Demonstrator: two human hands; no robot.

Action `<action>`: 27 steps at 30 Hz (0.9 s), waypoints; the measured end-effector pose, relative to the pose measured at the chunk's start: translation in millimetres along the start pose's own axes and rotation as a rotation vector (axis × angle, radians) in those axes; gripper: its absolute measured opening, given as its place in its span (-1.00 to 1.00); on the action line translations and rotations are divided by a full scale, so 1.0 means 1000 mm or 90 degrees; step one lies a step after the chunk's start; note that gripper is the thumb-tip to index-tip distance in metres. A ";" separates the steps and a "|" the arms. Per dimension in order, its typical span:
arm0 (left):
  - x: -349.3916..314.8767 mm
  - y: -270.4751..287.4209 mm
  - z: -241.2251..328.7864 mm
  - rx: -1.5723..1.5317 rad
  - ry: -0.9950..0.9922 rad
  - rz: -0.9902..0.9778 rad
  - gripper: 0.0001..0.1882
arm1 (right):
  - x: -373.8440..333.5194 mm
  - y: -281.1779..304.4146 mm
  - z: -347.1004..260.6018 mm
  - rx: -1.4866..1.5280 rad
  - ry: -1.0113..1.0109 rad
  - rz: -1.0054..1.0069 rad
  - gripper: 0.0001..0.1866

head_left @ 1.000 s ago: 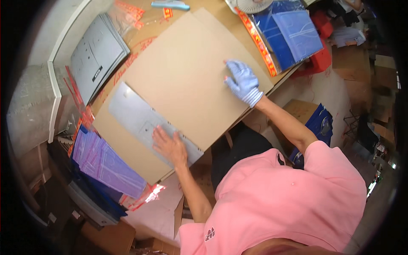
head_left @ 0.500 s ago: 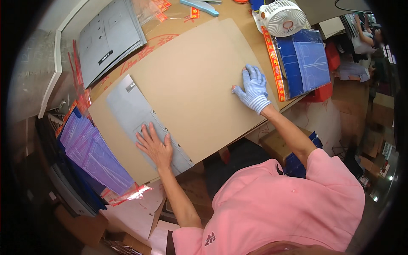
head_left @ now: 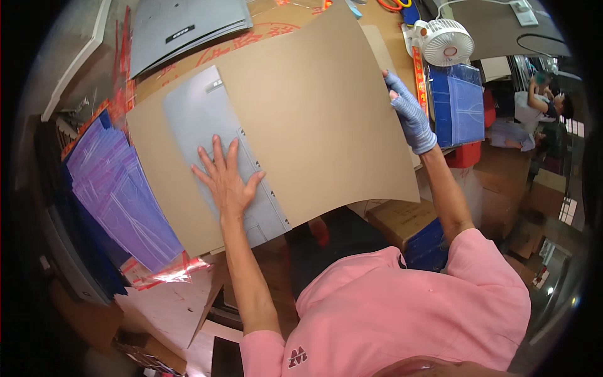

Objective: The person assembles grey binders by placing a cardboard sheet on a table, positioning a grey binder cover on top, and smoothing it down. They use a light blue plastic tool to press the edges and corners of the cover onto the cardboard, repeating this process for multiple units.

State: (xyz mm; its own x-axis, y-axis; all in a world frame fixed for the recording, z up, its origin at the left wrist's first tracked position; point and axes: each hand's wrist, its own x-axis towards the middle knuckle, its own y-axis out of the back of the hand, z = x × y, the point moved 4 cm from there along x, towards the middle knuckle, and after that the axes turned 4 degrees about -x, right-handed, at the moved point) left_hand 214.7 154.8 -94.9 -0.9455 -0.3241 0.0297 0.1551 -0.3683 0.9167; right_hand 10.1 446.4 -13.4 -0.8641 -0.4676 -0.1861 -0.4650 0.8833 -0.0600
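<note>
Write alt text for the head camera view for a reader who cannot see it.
A person in a pink shirt presses the bare left hand flat on a grey metal panel while the gloved right hand grips the edge of a large brown cardboard sheet partly covering it. A white fan and blue folders sit to the right.

Head view, steeply down over worktable (head_left: 276, 28)

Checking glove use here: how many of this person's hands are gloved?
1. The right hand, in a blue glove, grips the brown cardboard sheet's right edge. The left hand is bare, flat on the grey panel.
</note>
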 end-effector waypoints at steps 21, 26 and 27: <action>-0.004 0.008 -0.004 -0.091 0.042 0.012 -0.13 | 0.010 -0.127 0.016 -0.392 0.211 -0.137 -0.14; -0.003 0.008 -0.004 -0.093 0.046 0.006 -0.16 | 0.005 -0.161 0.022 -0.646 0.260 -0.079 -0.17; -0.003 0.009 -0.003 -0.096 0.045 0.004 -0.18 | 0.006 -0.168 0.027 -0.732 0.280 -0.054 -0.15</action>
State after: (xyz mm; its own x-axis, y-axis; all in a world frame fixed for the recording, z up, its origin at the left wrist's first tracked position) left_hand 219.4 150.1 -87.6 -0.9230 -0.3848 0.0023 0.2070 -0.4916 0.8459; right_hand 87.9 296.0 -30.9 -0.7107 -0.6904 0.1350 -0.2304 0.4097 0.8827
